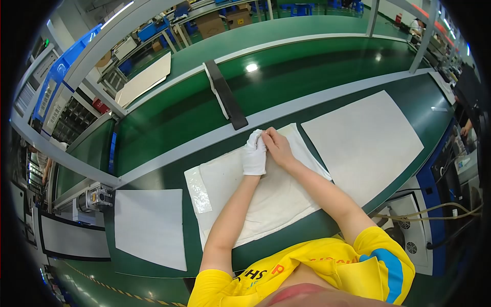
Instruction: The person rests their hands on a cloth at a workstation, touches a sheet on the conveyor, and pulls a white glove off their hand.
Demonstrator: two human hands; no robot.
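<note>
A white cloth glove [255,162] covers my left hand [254,148], its cuff ending at the wrist. The gloved fingers look bent and pressed together; whether they hold anything is hidden. My right hand [277,147] is bare and closed, its fingertips pinching the glove near the finger ends. Both hands meet above a folded white cloth [276,204] lying on the green workbench [148,179]. Along the cloth's left side is a strip of clear, shiny film or tape [198,190].
Pale sheets lie on the bench, a large one [365,143] to the right and a smaller one [148,225] to the left. Beyond a metal rail [189,148], a green conveyor belt [307,66] carries a dark strip-like bar [227,94]. A metal frame post [82,171] stands left.
</note>
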